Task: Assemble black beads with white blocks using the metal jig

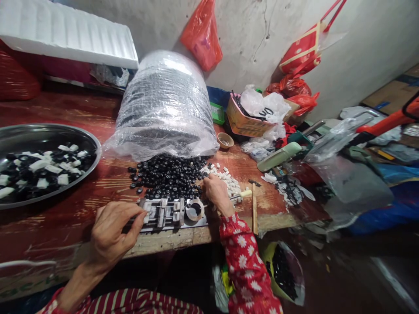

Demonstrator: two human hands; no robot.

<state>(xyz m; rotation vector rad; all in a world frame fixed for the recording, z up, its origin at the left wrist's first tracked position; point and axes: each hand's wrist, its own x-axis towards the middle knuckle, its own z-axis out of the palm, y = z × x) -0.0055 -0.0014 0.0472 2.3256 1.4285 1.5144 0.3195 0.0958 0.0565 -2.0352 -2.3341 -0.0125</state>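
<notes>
Left fingers (pixel 136 226) at the left end of the metal fixture (pixel 163 213)

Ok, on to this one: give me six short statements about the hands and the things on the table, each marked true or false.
1. The left hand is at the left end of the fixture. True.
2. The right hand is over the bowl. False: it is at the white pile.
3. The bowl holds black and white pieces. True.
4. The black pile lies right of the white pile. False: it lies left of it.
5. The hammer lies right of the fixture. True.
6. The wrapped bundle stands on the floor. False: it stands on the table.
</notes>
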